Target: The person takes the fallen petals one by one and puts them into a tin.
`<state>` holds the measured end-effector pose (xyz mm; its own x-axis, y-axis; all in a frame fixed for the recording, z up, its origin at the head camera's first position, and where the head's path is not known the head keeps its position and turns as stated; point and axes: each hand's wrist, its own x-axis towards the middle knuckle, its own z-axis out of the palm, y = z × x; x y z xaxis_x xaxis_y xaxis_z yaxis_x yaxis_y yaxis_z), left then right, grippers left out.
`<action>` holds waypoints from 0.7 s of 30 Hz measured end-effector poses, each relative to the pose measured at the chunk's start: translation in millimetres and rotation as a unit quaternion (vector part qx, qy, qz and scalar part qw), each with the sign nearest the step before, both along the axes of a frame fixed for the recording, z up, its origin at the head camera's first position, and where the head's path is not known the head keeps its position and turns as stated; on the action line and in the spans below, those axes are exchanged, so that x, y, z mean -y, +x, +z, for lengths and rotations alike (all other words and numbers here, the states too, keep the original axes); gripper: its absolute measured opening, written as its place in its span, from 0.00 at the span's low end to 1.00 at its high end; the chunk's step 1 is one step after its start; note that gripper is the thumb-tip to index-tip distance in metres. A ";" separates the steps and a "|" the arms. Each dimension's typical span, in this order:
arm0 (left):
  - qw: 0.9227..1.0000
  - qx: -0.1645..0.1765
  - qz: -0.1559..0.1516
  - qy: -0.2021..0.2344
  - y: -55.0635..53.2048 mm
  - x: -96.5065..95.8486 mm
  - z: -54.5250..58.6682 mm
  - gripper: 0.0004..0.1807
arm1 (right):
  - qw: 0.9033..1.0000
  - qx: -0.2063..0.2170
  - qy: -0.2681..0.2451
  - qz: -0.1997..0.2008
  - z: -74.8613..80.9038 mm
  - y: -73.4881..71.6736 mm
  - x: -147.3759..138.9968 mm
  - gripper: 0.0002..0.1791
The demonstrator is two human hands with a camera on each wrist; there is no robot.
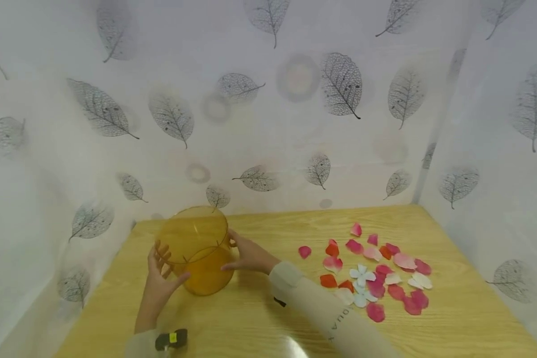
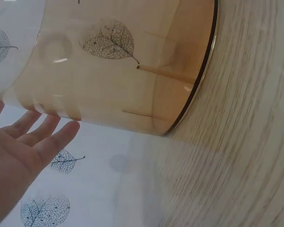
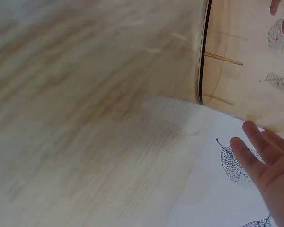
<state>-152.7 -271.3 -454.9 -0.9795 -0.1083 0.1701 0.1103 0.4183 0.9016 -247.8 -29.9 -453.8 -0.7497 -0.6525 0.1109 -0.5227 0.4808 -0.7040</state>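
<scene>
A large see-through amber cylinder (image 1: 201, 243) stands on the wooden table (image 1: 241, 328) between two hands. Its wide round mouth faces up, and thin pegs (image 3: 223, 58) show inside near the dark-edged base. The left hand (image 1: 159, 284) cups the left side, fingers bent around the far side and thumb at the front. From the opposite side the right hand (image 1: 252, 254) holds it between fingers and thumb. Close up in the left wrist view, fingertips (image 2: 68, 130) lie along the wall. In the right wrist view, fingertips (image 3: 250, 127) meet the cylinder's edge.
Loose pink, red and white petals (image 1: 376, 313) lie scattered over the table's right half, with white flower shapes (image 1: 362, 274) among them. Pale walls (image 1: 273, 134) printed with leaves enclose the table at the back and sides. The right forearm (image 1: 326, 311) crosses the table front.
</scene>
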 end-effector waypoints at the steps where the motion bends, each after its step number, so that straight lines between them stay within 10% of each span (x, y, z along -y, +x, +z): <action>1: 1.000 -0.003 -0.004 0.002 0.6 -1.9 -0.2 0.62 | 1.000 -0.007 0.007 -0.004 0.4 2.9 -3.0 0.51; 21: 0.996 -0.026 -0.080 -0.014 5.4 -56.3 -2.5 0.64 | 0.996 -0.037 0.043 -0.063 2.8 42.5 -67.8 0.57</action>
<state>-147.3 -215.0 -457.4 -0.9735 0.0534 0.2223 0.2241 0.4162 0.8813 -205.3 37.9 -451.0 -0.8179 -0.5634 0.1166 -0.5037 0.6033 -0.6183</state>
